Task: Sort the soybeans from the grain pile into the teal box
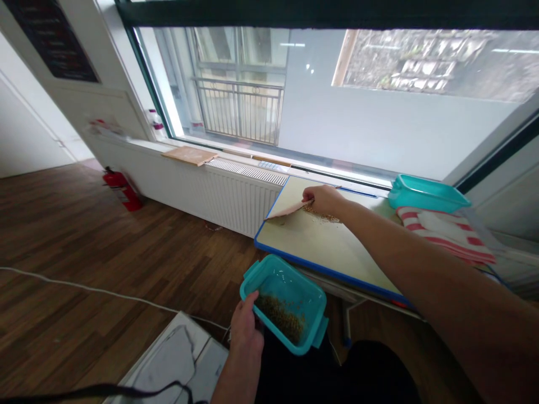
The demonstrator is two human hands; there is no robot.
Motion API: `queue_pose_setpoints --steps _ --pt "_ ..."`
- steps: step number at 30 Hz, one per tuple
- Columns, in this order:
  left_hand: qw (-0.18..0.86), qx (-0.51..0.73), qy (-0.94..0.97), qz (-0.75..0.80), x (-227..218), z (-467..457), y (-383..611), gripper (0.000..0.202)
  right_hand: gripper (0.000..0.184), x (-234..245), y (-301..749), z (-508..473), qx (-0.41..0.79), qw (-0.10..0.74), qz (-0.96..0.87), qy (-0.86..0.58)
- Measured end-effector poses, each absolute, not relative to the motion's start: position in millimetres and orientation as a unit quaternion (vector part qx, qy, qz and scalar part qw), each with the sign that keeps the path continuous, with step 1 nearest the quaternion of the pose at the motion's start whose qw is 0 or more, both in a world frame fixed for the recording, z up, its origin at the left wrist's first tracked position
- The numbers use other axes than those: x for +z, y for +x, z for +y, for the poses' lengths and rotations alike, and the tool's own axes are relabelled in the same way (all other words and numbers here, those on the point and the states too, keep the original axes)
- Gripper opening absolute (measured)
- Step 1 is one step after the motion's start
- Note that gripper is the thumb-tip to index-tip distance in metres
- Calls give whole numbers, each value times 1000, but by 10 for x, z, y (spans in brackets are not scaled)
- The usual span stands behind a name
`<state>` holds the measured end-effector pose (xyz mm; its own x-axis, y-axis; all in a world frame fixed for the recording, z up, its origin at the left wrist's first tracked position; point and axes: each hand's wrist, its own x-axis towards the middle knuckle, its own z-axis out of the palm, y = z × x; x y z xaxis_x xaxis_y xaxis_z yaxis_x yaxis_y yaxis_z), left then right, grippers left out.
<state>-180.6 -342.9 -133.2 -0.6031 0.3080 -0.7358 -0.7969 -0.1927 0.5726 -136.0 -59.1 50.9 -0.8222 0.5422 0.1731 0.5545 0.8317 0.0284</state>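
My left hand [245, 327] grips the near-left rim of a teal plastic container [290, 294], held below the front edge of the desk [320, 247]. Brown grains [281, 317] lie in the container's bottom. My right hand [325, 200] reaches across the desk and pinches a thin piece of card or paper [289, 210] that lies flat toward the desk's left corner. A small scatter of brown grains [322, 215] sits on the desktop just under that hand.
A teal lid or tray [425, 193] rests on a red-and-white striped cloth [446, 230] at the desk's right. A white radiator [227, 193] runs under the window. A red fire extinguisher [122, 189] stands on the wood floor. A white box [177, 359] is near my knees.
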Motion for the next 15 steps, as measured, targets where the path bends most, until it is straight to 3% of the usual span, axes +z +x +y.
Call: queue_pose_setpoints --steps 15 --pt "330 759 -264 495 -1177 -3443 -1829 25 24 396 -1143 -851 -41 97 -948 -299"
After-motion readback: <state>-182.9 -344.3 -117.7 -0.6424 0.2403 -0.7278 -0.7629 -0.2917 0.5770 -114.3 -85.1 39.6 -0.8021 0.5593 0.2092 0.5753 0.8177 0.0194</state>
